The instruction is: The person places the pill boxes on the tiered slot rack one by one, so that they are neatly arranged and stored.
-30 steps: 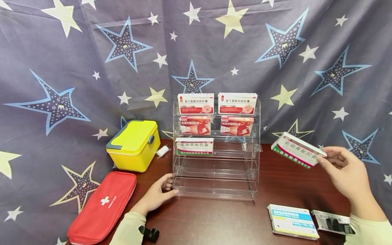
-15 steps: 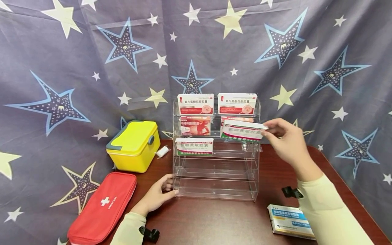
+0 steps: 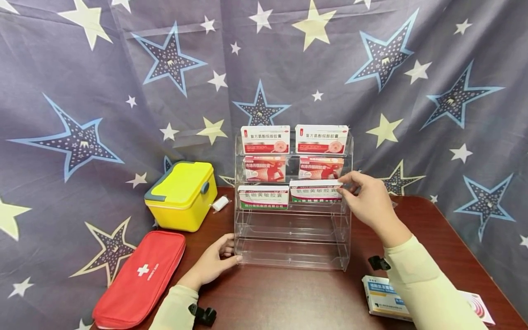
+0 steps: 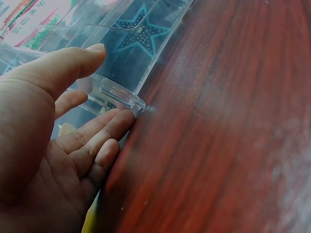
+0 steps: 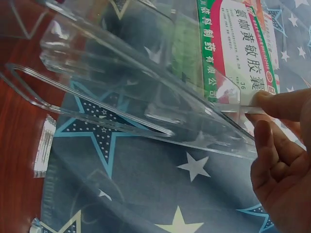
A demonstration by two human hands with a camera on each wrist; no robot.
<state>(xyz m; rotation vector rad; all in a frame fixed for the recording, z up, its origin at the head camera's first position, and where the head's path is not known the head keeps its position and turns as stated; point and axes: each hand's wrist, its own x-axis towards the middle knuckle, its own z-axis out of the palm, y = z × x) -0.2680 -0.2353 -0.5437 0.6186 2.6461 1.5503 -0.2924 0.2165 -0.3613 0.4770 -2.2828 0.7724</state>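
Note:
A clear acrylic tiered display rack stands on the table. My right hand pinches the right end of a white, green and magenta medicine box, which sits at the right of the third tier. A matching medicine box stands beside it on the left. In the right wrist view, thumb and finger grip the box's end by the rack's side panel. My left hand rests against the rack's lower left side. The left wrist view shows its relaxed fingers at the rack's edge, thumb apart from them.
White-red boxes fill the top tier, orange-red boxes the second. A yellow case, a small white wrapped item and a red first-aid pouch lie left. A blue-white box lies right, partly behind the right sleeve.
My right hand has carried the medicine box from the right side of the table leftward to the rack's third tier. The left hand has stayed at the rack's lower left side.

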